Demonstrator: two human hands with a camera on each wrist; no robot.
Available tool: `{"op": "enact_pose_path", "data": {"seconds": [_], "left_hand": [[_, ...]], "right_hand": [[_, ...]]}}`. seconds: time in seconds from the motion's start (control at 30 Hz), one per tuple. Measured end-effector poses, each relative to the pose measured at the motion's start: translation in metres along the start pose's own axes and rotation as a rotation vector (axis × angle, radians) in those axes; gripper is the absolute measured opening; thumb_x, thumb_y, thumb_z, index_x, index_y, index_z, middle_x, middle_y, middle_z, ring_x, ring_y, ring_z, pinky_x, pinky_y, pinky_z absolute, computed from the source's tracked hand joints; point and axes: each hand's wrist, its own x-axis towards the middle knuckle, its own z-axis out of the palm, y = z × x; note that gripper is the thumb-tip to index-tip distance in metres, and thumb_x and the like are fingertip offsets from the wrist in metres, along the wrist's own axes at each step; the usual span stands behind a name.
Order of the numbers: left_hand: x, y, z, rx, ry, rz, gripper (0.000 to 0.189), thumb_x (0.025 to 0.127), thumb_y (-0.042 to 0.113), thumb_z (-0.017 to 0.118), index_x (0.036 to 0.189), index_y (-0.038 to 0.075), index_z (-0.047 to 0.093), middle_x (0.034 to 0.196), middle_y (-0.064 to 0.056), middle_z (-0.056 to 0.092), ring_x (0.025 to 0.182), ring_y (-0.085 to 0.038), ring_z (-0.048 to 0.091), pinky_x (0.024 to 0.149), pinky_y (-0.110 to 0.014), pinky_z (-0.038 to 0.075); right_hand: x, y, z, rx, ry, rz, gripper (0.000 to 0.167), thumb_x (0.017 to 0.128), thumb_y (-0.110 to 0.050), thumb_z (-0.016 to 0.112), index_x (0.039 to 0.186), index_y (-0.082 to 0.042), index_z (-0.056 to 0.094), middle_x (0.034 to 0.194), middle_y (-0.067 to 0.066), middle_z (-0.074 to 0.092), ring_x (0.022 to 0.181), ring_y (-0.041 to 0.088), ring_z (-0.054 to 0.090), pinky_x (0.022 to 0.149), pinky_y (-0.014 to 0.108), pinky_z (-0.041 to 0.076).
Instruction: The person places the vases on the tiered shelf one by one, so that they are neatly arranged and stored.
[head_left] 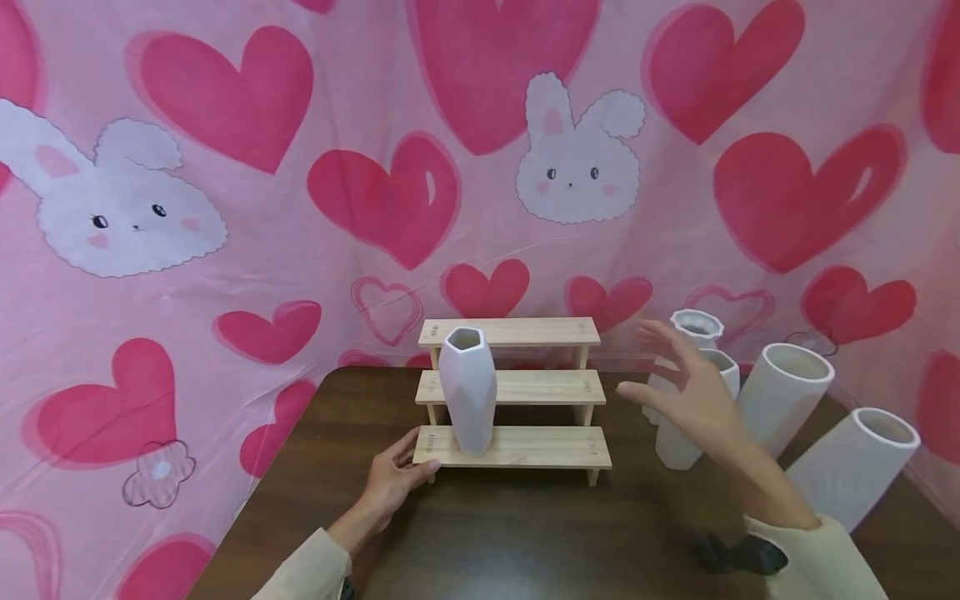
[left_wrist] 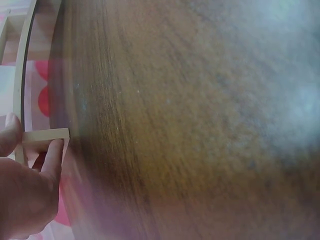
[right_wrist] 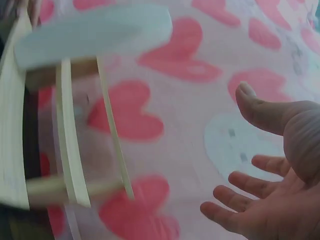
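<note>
"How much stands on the stepped shelf point(head_left: 547, 447)?"
"One white vase point(head_left: 469, 392), upright toward the left end of its bottom step."
"And what's left?"
"Four stand off it, on the table point(head_left: 517, 537) to the right: a wavy-rimmed vase point(head_left: 700, 335), an angular vase point(head_left: 678, 446), a round vase point(head_left: 774, 408) and an outer round vase point(head_left: 843, 473)."
"The hands?"
"The left hand point(head_left: 392, 482) pinches the bottom step's left end. The right hand point(head_left: 697, 408) is spread wide, holding nothing, near those four."
</note>
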Motion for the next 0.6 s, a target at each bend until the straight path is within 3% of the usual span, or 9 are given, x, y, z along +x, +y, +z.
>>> {"op": "enact_pose_path", "data": {"seconds": [0.1, 0.2, 0.33, 0.37, 0.43, 0.5, 0.57, 0.6], "left_hand": [[0.001, 0.000, 0.000, -0.007, 0.005, -0.006, 0.073, 0.082, 0.008, 0.076, 0.146, 0.005, 0.041, 0.129, -0.029, 0.055, 0.099, -0.024, 0.065, 0.083, -0.037, 0.057], [0.001, 0.000, 0.000, -0.009, 0.015, -0.014, 0.073, 0.081, 0.008, 0.076, 0.145, 0.006, 0.042, 0.128, -0.028, 0.056, 0.098, -0.023, 0.064, 0.082, -0.037, 0.057], [0.002, -0.001, -0.001, -0.019, 0.022, -0.011, 0.071, 0.081, 0.007, 0.076, 0.145, 0.007, 0.044, 0.127, -0.027, 0.057, 0.098, -0.024, 0.065, 0.082, -0.036, 0.057], [0.002, -0.001, -0.001, -0.021, 0.022, -0.010, 0.071, 0.081, 0.007, 0.076, 0.145, 0.007, 0.044, 0.127, -0.027, 0.057, 0.098, -0.024, 0.065, 0.082, -0.036, 0.057], [0.003, -0.001, -0.001, -0.022, 0.019, -0.009, 0.071, 0.081, 0.007, 0.076, 0.145, 0.007, 0.044, 0.127, -0.027, 0.057, 0.098, -0.024, 0.064, 0.082, -0.036, 0.057], [0.002, -0.001, -0.001, -0.020, 0.020, -0.009, 0.072, 0.081, 0.007, 0.076, 0.145, 0.007, 0.044, 0.127, -0.027, 0.057, 0.098, -0.023, 0.064, 0.081, -0.036, 0.057], [0.002, -0.001, -0.001, -0.020, 0.020, -0.010, 0.072, 0.081, 0.008, 0.077, 0.145, 0.007, 0.044, 0.127, -0.026, 0.057, 0.097, -0.022, 0.064, 0.081, -0.035, 0.057], [0.002, -0.001, -0.001, -0.019, 0.019, -0.008, 0.072, 0.081, 0.008, 0.076, 0.145, 0.007, 0.043, 0.127, -0.026, 0.057, 0.097, -0.022, 0.064, 0.081, -0.034, 0.058]], "right_hand": [[-0.008, 0.014, -0.023, -0.045, 0.031, 0.007, 0.083, 0.080, -0.014, 0.080, 0.149, -0.019, 0.033, 0.141, 0.016, 0.044, 0.126, 0.033, 0.043, 0.098, 0.024, 0.047], [-0.017, 0.031, -0.051, -0.097, 0.075, 0.056, 0.084, 0.081, -0.014, 0.079, 0.150, -0.024, 0.032, 0.141, 0.019, 0.042, 0.125, 0.030, 0.043, 0.085, 0.000, 0.036], [-0.032, 0.050, -0.082, -0.216, 0.156, 0.141, 0.088, 0.082, -0.020, 0.078, 0.152, -0.030, 0.027, 0.146, 0.022, 0.037, 0.134, 0.030, 0.035, 0.091, -0.004, 0.024], [-0.036, 0.053, -0.089, -0.247, 0.175, 0.158, 0.090, 0.081, -0.020, 0.078, 0.153, -0.028, 0.025, 0.149, 0.023, 0.034, 0.136, 0.035, 0.032, 0.101, 0.004, 0.027], [-0.044, 0.058, -0.100, -0.303, 0.214, 0.200, 0.092, 0.081, -0.022, 0.078, 0.154, -0.024, 0.022, 0.152, 0.024, 0.028, 0.138, 0.041, 0.026, 0.114, 0.030, 0.028], [-0.053, 0.064, -0.111, -0.351, 0.272, 0.205, 0.093, 0.080, -0.020, 0.079, 0.154, -0.017, 0.023, 0.152, 0.027, 0.026, 0.137, 0.049, 0.022, 0.112, 0.057, 0.024], [-0.062, 0.071, -0.121, -0.405, 0.344, 0.227, 0.094, 0.078, -0.019, 0.081, 0.153, -0.012, 0.025, 0.151, 0.029, 0.026, 0.136, 0.051, 0.022, 0.103, 0.072, 0.020], [-0.067, 0.076, -0.126, -0.431, 0.373, 0.240, 0.093, 0.078, -0.020, 0.080, 0.152, -0.010, 0.026, 0.152, 0.029, 0.026, 0.138, 0.049, 0.021, 0.106, 0.070, 0.018]]}}
